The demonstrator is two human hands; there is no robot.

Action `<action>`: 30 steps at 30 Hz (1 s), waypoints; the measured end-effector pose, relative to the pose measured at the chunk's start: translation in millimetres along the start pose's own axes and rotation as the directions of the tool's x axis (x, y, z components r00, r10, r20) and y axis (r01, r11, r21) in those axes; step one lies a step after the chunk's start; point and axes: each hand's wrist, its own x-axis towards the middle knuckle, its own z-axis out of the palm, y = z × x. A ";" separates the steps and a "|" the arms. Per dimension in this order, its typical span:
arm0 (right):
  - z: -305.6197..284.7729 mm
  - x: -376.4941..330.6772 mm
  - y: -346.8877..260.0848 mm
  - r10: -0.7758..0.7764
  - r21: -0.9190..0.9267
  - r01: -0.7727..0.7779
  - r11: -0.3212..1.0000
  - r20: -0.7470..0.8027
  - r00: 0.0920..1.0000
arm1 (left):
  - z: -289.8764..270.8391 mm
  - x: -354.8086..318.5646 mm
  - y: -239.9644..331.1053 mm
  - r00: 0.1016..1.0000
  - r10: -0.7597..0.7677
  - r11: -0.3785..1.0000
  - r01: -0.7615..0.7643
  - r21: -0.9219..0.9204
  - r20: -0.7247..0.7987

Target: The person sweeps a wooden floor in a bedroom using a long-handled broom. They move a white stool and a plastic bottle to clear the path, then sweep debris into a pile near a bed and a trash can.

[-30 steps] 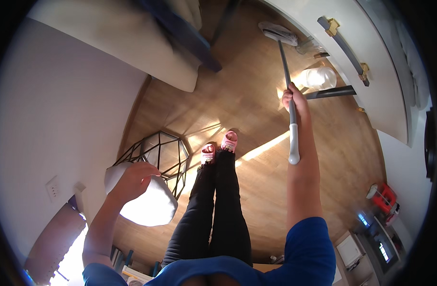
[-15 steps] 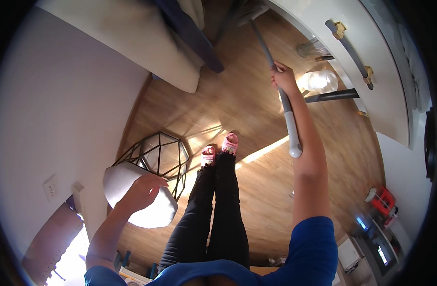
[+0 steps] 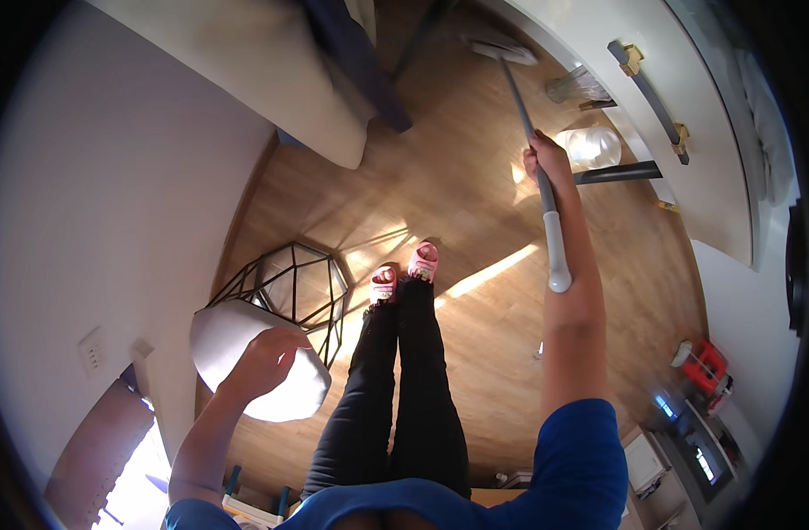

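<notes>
My right hand (image 3: 548,159) is wrapped round the grey pole of a flat mop (image 3: 555,243). The light grey grip end of the pole lies along my forearm. At the far end, the white flat mop head (image 3: 503,51) is on the wood floor, slightly smeared by motion. My left hand (image 3: 268,360) holds nothing visible. Its fingers are loosely bent, with a gap beside the thumb. Below it in the picture is the white seat of a stool (image 3: 290,397) with a black wire frame; I cannot tell whether hand and seat touch.
A white drawer front with a grey and gold handle (image 3: 649,102) lines the right. Under it are a clear glass vessel (image 3: 590,147) and a dark leg (image 3: 621,173). A pale cover (image 3: 334,132) hangs at the far left. A red object (image 3: 706,367) stands lower right.
The mop head has swung right and shows more plainly. My right hand has shifted right and slightly nearer with the pole. My left hand has barely moved.
</notes>
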 end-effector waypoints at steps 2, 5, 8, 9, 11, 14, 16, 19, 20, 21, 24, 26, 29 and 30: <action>-11.2 -10.9 17.1 -0.084 -0.156 0.068 0.985 -0.098 0.992 | -3.7 -6.6 -5.4 0.998 -0.055 0.998 0.055 -0.006 -0.002; -17.7 -43.3 27.4 -0.104 -0.309 0.059 0.949 -0.132 0.986 | 0.9 -11.7 -10.4 0.994 -0.108 0.994 0.108 -0.029 -0.006; -0.7 -55.7 7.0 -0.192 -0.573 0.173 0.801 0.028 0.981 | 6.9 -8.0 -9.7 0.994 -0.112 0.993 0.112 -0.045 0.004; 11.8 -51.7 -1.7 -0.213 -0.621 0.200 0.758 0.054 0.976 | 10.3 -6.6 -9.0 0.994 -0.109 0.993 0.109 -0.052 0.008; 32.3 -35.2 -16.0 -0.268 -0.731 0.261 0.631 0.110 0.957 | 15.6 -4.2 -6.8 0.990 -0.139 0.988 0.140 -0.065 0.022; 58.9 -2.6 -40.4 -0.320 -0.766 0.321 0.557 0.158 0.934 | 16.8 2.9 -5.8 0.995 -0.090 0.995 0.092 -0.048 0.037; 70.0 8.5 -43.7 -0.293 -0.699 0.302 0.648 0.138 0.946 | 16.2 3.1 -7.2 0.997 -0.069 0.997 0.070 -0.038 0.032; 72.9 11.9 -29.1 -0.187 -0.503 0.198 0.841 0.073 0.980 | 11.1 4.6 -5.2 0.994 -0.113 0.993 0.113 -0.043 0.003; 64.8 4.8 -17.4 -0.162 -0.434 0.177 0.884 0.073 0.984 | 9.6 -0.1 -5.5 0.993 -0.117 0.992 0.116 -0.050 0.000; 56.3 -1.5 -10.8 -0.149 -0.360 0.164 0.918 0.070 0.986 | 6.4 -2.4 -6.0 0.994 -0.108 0.993 0.108 -0.055 -0.007; 34.9 -14.2 13.9 -0.117 -0.337 0.107 0.935 -0.012 0.993 | 4.8 -7.7 -6.8 0.993 -0.122 0.991 0.121 -0.057 -0.012; 39.3 -16.2 15.1 -0.101 -0.326 0.105 0.940 0.027 0.994 | 9.9 -9.4 -8.4 0.990 -0.140 0.989 0.140 -0.044 -0.002; 30.6 -2.7 -1.7 -0.073 -0.214 0.076 0.974 0.018 0.997 | 17.4 -2.5 -8.2 0.994 -0.104 0.994 0.105 -0.016 0.031; 27.2 2.3 -3.6 -0.050 -0.161 0.053 0.986 0.021 0.999 | 18.3 -1.0 -5.6 0.996 -0.084 0.996 0.084 -0.018 0.036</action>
